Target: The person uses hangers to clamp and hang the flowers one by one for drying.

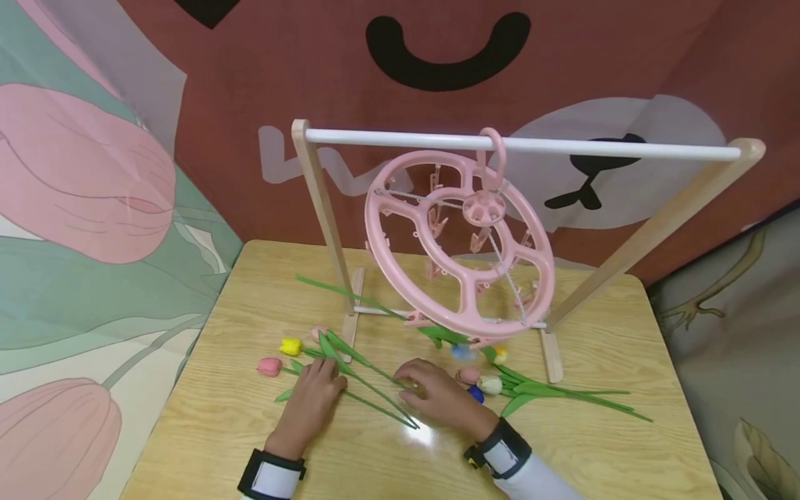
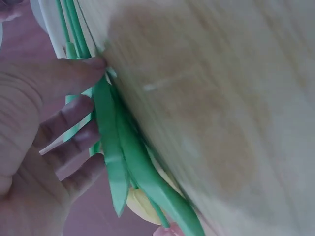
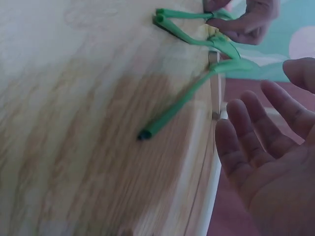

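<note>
Artificial tulips lie on the wooden table. At the left, a yellow tulip (image 1: 291,346) and a pink tulip (image 1: 269,367) lie near a pale pink one (image 1: 319,333). My left hand (image 1: 312,399) pinches green stems (image 2: 74,29) of this group between thumb and fingers, beside long leaves (image 2: 109,142). My right hand (image 1: 437,396) hovers with relaxed, spread fingers and holds nothing. A loose stem (image 3: 172,110) ends near it in the right wrist view. Just right of that hand lie a white tulip (image 1: 490,385), a dark blue tulip (image 1: 476,394) and a pinkish tulip (image 1: 468,375).
A wooden rack with a white bar (image 1: 400,140) stands across the table. From it hangs a tilted, round pink clip hanger (image 1: 459,292). Beneath the hanger lie a light blue tulip (image 1: 463,352) and a yellow-white one (image 1: 500,355). A printed cloth (image 1: 281,76) covers the wall behind.
</note>
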Motion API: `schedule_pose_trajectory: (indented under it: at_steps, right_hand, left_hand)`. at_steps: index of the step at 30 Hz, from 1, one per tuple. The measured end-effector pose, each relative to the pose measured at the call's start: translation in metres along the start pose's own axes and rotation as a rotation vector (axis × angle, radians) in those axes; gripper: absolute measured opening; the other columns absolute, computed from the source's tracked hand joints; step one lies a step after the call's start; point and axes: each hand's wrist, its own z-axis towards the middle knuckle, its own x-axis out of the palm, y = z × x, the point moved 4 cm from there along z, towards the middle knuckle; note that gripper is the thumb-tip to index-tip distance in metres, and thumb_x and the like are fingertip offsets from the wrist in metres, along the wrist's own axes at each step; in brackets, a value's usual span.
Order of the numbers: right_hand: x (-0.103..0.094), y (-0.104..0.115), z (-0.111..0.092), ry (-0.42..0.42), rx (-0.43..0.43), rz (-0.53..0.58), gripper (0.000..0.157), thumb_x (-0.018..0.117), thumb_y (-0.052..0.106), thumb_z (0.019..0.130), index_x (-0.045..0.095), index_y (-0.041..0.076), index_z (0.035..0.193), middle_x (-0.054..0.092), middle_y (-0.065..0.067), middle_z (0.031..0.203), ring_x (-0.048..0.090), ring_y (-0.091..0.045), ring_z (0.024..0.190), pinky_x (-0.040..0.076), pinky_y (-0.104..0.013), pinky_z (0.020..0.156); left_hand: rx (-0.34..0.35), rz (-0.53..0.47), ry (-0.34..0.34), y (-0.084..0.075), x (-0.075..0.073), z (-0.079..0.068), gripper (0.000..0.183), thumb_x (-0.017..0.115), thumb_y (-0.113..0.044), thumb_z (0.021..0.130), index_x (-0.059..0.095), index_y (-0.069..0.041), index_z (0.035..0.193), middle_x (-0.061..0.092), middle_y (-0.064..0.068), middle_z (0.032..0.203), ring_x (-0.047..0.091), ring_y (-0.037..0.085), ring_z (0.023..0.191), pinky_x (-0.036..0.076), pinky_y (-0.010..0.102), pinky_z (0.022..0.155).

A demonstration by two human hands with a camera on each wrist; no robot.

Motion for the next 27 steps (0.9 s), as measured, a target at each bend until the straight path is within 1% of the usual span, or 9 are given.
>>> schedule_pose_trajectory:
  at_steps: [4, 7, 10, 12, 14, 16, 20, 24, 27]
  right_hand:
    - [0.008, 0.005, 0.003, 0.035, -0.006, -0.093, 0.028, 0.064, 0.026, 0.103, 0.069, 0.014, 0.128, 0.064, 0.005, 0.127, 0.059, -0.015, 0.121, 0.053, -0.037, 0.105]
    - [0.012, 0.010, 0.004, 0.062, -0.014, -0.149, 0.027, 0.063, 0.028, 0.103, 0.069, 0.015, 0.127, 0.065, 0.006, 0.124, 0.059, -0.014, 0.119, 0.053, -0.036, 0.105]
    - [0.013, 0.013, 0.005, 0.067, -0.032, -0.183, 0.026, 0.062, 0.027, 0.105, 0.070, 0.015, 0.126, 0.068, 0.005, 0.120, 0.062, -0.013, 0.115, 0.054, -0.034, 0.102]
    - [0.013, 0.014, 0.006, 0.058, -0.037, -0.180, 0.024, 0.060, 0.026, 0.106, 0.071, 0.015, 0.124, 0.070, 0.006, 0.115, 0.065, -0.010, 0.109, 0.057, -0.030, 0.097]
    - [0.011, 0.014, 0.005, 0.034, -0.037, -0.178, 0.021, 0.060, 0.025, 0.106, 0.073, 0.016, 0.121, 0.072, 0.008, 0.110, 0.067, -0.006, 0.102, 0.058, -0.026, 0.091]
    - [0.007, 0.014, 0.004, -0.005, -0.032, -0.204, 0.019, 0.061, 0.024, 0.106, 0.074, 0.017, 0.117, 0.072, 0.009, 0.105, 0.066, -0.005, 0.096, 0.058, -0.025, 0.086]
    - [-0.002, 0.017, 0.000, -0.075, -0.020, -0.261, 0.016, 0.066, 0.025, 0.102, 0.076, 0.018, 0.113, 0.071, 0.010, 0.100, 0.064, -0.006, 0.093, 0.057, -0.026, 0.084]
    - [-0.013, 0.019, -0.006, -0.129, -0.043, -0.215, 0.013, 0.069, 0.022, 0.100, 0.078, 0.018, 0.109, 0.074, 0.010, 0.099, 0.069, -0.006, 0.093, 0.060, -0.026, 0.084]
    - [-0.022, 0.021, -0.011, -0.167, -0.051, -0.168, 0.012, 0.071, 0.019, 0.098, 0.079, 0.018, 0.107, 0.076, 0.010, 0.100, 0.072, -0.005, 0.093, 0.062, -0.026, 0.083]
  left_hand:
    - [-0.013, 0.010, 0.032, 0.001, 0.003, -0.004, 0.023, 0.085, 0.004, 0.074, 0.077, -0.012, 0.090, 0.060, 0.003, 0.090, 0.058, 0.023, 0.087, 0.057, 0.046, 0.083]
    - [-0.014, 0.011, 0.049, -0.002, 0.002, -0.006, 0.028, 0.085, 0.005, 0.073, 0.075, -0.012, 0.093, 0.063, 0.003, 0.090, 0.060, 0.021, 0.084, 0.059, 0.045, 0.081]
    - [-0.009, 0.010, 0.047, -0.008, -0.003, -0.004, 0.030, 0.084, 0.004, 0.074, 0.075, -0.013, 0.097, 0.063, 0.003, 0.092, 0.058, 0.020, 0.084, 0.058, 0.040, 0.076]
    - [-0.002, 0.010, 0.031, -0.012, -0.007, -0.002, 0.031, 0.084, 0.003, 0.074, 0.076, -0.013, 0.098, 0.062, 0.003, 0.092, 0.057, 0.019, 0.085, 0.056, 0.037, 0.071]
    - [0.006, 0.013, 0.010, -0.017, -0.012, 0.000, 0.030, 0.084, 0.002, 0.074, 0.077, -0.014, 0.099, 0.062, 0.002, 0.092, 0.056, 0.019, 0.086, 0.053, 0.034, 0.067]
    - [0.017, 0.013, -0.014, -0.021, -0.017, 0.002, 0.030, 0.084, 0.001, 0.074, 0.076, -0.014, 0.098, 0.062, 0.001, 0.093, 0.056, 0.018, 0.087, 0.051, 0.032, 0.064]
    - [0.042, -0.021, -0.074, -0.028, -0.029, 0.007, 0.030, 0.083, 0.001, 0.074, 0.074, -0.013, 0.099, 0.063, 0.002, 0.095, 0.058, 0.018, 0.090, 0.051, 0.030, 0.065]
    - [0.064, -0.076, -0.123, -0.032, -0.040, 0.013, 0.026, 0.082, -0.001, 0.079, 0.073, -0.012, 0.102, 0.063, 0.002, 0.096, 0.059, 0.018, 0.089, 0.053, 0.030, 0.067]
    - [0.062, -0.080, -0.149, -0.033, -0.045, 0.015, 0.026, 0.085, -0.006, 0.079, 0.074, -0.012, 0.103, 0.066, 0.003, 0.097, 0.062, 0.019, 0.090, 0.055, 0.033, 0.069]
